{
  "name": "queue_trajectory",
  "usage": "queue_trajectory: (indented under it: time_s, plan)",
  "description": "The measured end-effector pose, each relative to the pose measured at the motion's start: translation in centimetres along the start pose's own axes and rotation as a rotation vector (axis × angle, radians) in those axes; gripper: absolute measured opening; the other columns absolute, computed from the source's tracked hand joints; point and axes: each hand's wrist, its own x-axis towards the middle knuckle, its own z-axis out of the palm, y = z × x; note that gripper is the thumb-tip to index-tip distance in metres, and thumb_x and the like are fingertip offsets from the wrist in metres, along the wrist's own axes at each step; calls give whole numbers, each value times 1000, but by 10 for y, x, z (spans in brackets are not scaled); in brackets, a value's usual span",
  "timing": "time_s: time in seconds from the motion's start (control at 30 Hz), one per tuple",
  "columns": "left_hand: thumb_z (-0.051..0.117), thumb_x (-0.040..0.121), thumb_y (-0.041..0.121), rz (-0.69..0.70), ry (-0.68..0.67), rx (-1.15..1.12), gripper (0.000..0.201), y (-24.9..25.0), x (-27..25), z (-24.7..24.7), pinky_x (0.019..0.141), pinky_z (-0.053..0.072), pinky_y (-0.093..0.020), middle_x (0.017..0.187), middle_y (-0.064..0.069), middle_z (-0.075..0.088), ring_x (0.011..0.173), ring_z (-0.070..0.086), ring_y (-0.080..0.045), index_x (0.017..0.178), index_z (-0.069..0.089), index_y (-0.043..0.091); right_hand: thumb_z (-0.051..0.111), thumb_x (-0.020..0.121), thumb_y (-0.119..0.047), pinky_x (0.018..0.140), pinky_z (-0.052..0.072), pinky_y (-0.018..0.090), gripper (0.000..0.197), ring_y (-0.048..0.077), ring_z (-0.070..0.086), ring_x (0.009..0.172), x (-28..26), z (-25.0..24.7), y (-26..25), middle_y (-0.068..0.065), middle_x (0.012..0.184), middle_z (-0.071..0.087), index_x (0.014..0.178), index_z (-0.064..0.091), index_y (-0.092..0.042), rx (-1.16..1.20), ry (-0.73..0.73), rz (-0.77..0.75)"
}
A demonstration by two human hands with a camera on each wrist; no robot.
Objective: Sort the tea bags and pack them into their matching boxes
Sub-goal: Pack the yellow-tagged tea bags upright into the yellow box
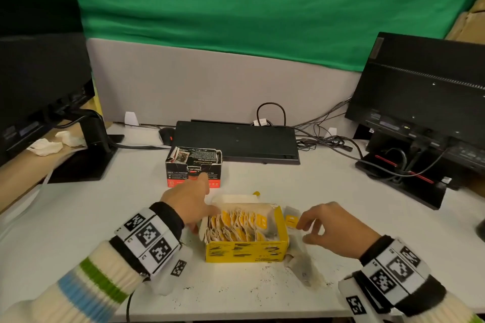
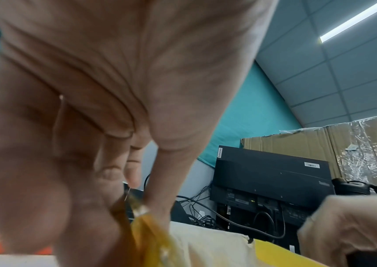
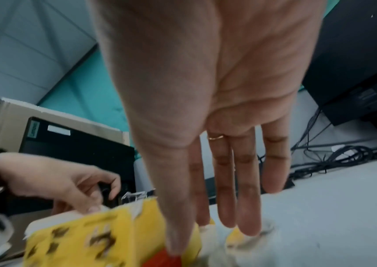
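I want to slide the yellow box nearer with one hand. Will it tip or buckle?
The yellow box probably slides rather than tips: it sits low and wide on the table. It is likely light, holding only paper tea bags. Its open, torn cardboard top may flex, so push low on a wall.

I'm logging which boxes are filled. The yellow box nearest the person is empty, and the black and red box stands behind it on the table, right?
Not quite. The yellow box is not empty: the head view shows it packed with rows of yellow-tagged tea bags. The rest holds: the black and red box stands behind it on the table.
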Motion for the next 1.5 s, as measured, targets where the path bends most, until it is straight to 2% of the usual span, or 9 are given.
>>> queue_trajectory:
  time_s: [0.13,0.27,0.4,0.57,0.73,0.97,1.07,1.23,1.5]
  plan:
    - [70,86,34,-29,-46,-14,34,-8,3,-5,66,61,-33,87,0,58,75,71,-23,104,43,25,80,67,-43,77,48,20,55,8,55,89,2,18,-3,-11,108,50,118,60,-38,0,-127,9]
    - [71,85,31,-69,-65,-5,34,-17,6,-11,71,62,-38,92,-4,61,79,72,-25,105,44,24,83,59,-33,72,41,17,70,9,45,92,2,32,-8,-10,112,37,123,55,-39,-2,-231,33]
    - [70,86,28,-76,-69,-1,32,-21,8,-14,70,62,-39,92,-5,61,79,71,-25,104,44,24,79,65,-24,76,48,26,52,14,48,91,4,34,-5,-5,112,41,112,59,-32,-17,-209,31]
    - [68,88,31,-43,-61,-10,33,-18,8,-12,69,61,-34,99,-2,59,82,69,-23,111,44,26,77,73,-24,65,41,11,30,-1,48,77,5,30,-2,-15,92,55,101,67,-22,-1,-124,-22]
    - [63,89,44,28,60,45,45,-15,8,-16,92,51,-34,127,-2,52,108,57,-18,125,42,27,76,75,-26,64,44,11,20,7,59,82,5,18,4,-6,96,69,93,71,-23,74,-18,-8]
    - [62,90,41,149,242,-24,45,3,-6,-21,96,50,-34,132,0,47,116,50,-17,128,42,28,71,81,-23,61,44,11,10,3,60,73,0,-3,5,-8,83,71,91,74,-23,159,124,-34]
    - [63,90,36,295,341,-133,45,18,-14,-20,89,49,-24,133,5,39,114,49,-11,128,39,31,71,83,-21,61,45,10,3,0,63,69,-2,-9,6,-7,75,72,85,74,-22,292,200,-38]
    - [59,92,38,524,333,-238,35,39,-27,-6,81,47,-16,122,21,42,103,51,2,121,39,38,72,83,-13,54,50,21,10,14,62,61,-1,-13,0,13,72,70,88,70,-5,785,273,96]
    - [60,93,34,585,194,-433,21,53,-32,13,68,48,-14,111,21,52,88,60,2,111,50,36,63,89,-7,67,54,24,12,25,65,78,-6,-13,-16,18,88,69,97,59,1,1154,45,85]
